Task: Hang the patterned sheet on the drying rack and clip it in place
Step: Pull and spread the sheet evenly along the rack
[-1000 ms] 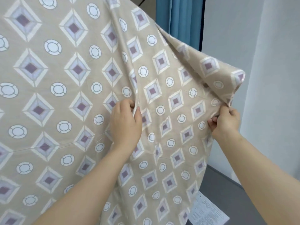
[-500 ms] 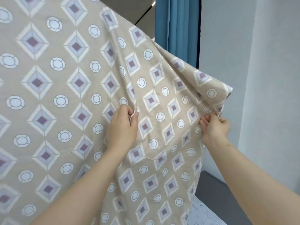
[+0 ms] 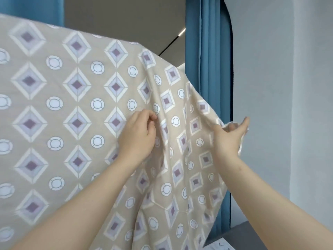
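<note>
A blue curtain [image 3: 207,87] hangs straight down in front of a pale grey wall [image 3: 288,87], and the rest of the scene is placed against it. To the left of the curtain a grey ceiling or upper wall shows, crossed by a thin dark line with a small bright light. At the foot of the curtain a dark grey ledge [image 3: 239,231] runs along the wall, and a printed paper [image 3: 219,247] lies just below it at the bottom edge of the view.

The patterned sheet [image 3: 72,123], beige with diamonds and white circles, fills everything left of the curtain and overlaps its lower part. Its top edge runs in a slanting line, so it seems draped over something, but no drying rack bar can be seen and no clips are in view.

The left hand [image 3: 138,134] is on the face of the sheet, well left of the curtain, its fingers curled and pinching a fold of cloth. The right hand [image 3: 228,136] is in front of the curtain at the sheet's side edge; its fingers are stretched out and the cloth edge lies across them, so it seems to carry the edge rather than clench it.

By my judgement the hanging is partly done: the sheet is up but bunched in folds near the curtain. Spreading it flat and clipping it remain.
</note>
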Motion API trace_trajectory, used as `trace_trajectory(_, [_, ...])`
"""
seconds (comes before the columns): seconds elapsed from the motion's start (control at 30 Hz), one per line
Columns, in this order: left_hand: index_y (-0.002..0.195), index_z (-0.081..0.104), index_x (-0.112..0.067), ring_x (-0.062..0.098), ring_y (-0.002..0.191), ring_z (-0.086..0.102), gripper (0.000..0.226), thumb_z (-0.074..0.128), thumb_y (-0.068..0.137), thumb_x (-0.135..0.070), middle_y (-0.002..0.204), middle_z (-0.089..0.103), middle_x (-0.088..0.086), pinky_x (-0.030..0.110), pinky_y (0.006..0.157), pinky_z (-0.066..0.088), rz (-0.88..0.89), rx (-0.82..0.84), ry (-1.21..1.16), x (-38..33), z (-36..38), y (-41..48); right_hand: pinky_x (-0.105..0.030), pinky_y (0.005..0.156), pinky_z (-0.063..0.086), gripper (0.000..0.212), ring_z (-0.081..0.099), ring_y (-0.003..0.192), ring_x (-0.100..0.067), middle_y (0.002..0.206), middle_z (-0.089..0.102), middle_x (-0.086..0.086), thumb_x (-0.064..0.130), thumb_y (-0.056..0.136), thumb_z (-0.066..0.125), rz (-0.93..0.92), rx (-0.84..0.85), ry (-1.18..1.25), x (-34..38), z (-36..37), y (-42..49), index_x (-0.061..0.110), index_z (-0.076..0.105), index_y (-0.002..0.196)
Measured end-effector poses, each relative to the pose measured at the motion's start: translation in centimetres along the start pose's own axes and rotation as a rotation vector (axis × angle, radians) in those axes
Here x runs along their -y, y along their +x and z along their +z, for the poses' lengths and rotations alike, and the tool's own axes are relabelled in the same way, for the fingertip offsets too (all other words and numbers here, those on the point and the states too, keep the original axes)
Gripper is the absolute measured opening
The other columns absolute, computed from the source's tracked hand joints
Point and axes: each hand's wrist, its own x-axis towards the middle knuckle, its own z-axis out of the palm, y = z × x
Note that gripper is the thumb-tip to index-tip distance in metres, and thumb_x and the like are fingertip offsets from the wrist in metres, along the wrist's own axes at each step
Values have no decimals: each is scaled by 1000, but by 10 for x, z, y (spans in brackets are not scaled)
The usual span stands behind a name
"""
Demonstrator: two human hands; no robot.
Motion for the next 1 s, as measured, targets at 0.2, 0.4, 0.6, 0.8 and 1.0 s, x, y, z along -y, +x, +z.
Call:
trace_trajectory(0.2, [100,62,-15,24,107,50,20,46,90,-8,105,57,3,29,83,36,98,2,66,15,-22,40,-30,97,39,74,48,117,-10,133,44,9,38,77,72,-193,440,-104,27,60,-34,30,32,139])
trace_trajectory(0.4, [94,53,-23,19,91,55,5,51,89,-23,86,49,-9,37,82,46,58,246,30,38,-8,13,-30,89,42,30,49,102,-12,105,48,8,33,77,70,-377,340,-457,-6,60,-59,25,51,100])
trace_trajectory(0.6, [84,50,-23,12,73,51,11,54,89,-32,72,52,-11,33,69,44,-15,311,-127,45,12,-26,-14,56,43,29,46,63,-15,65,44,3,16,92,55,-201,67,-284,-18,13,-41,18,40,67])
trace_trajectory(0.8, [76,45,-25,2,68,48,19,60,85,-33,70,46,-11,29,64,40,-85,335,-212,51,28,-70,-21,60,52,22,61,72,-8,88,60,0,20,78,73,270,769,-472,-49,-15,-64,19,56,91])
trace_trajectory(1.0, [91,47,-27,12,79,50,22,67,81,-30,88,44,-13,35,74,48,-120,286,-214,58,29,-91,-20,50,48,20,56,61,-12,67,54,-3,10,89,60,208,698,-598,-79,-19,-68,10,49,71])
